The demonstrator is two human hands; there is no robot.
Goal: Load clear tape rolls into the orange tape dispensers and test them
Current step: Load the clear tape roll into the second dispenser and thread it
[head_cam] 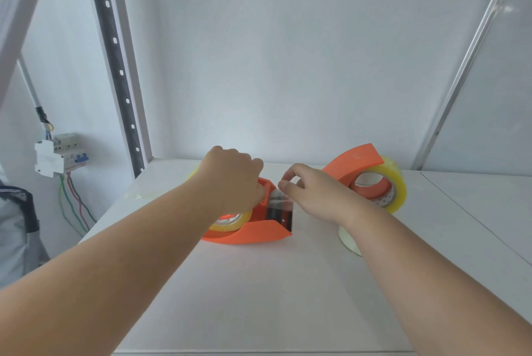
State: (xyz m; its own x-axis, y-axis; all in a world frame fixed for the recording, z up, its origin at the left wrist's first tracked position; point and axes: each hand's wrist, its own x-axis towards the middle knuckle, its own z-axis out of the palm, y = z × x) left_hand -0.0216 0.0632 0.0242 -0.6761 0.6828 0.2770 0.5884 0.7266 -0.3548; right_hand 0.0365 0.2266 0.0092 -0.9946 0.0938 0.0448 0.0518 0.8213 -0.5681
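Observation:
An orange tape dispenser (253, 233) lies on its side in the middle of the white table (259, 298), with a clear yellowish tape roll (230, 222) inside it. My left hand (233, 177) grips the dispenser from above. My right hand (311, 191) pinches the loose end of the clear tape (280, 200) just above the toothed cutter. A second orange dispenser (354, 163) stands at the back right, loaded with its own clear tape roll (394, 186). Another tape roll (348, 240) lies flat, partly hidden under my right forearm.
A yellowish roll edge (193, 173) peeks out behind my left hand. A perforated metal post (121, 73) rises at the table's back left corner. A circuit breaker (57, 154) with coloured wires hangs on the left wall. A seam (472, 212) crosses the table's right side.

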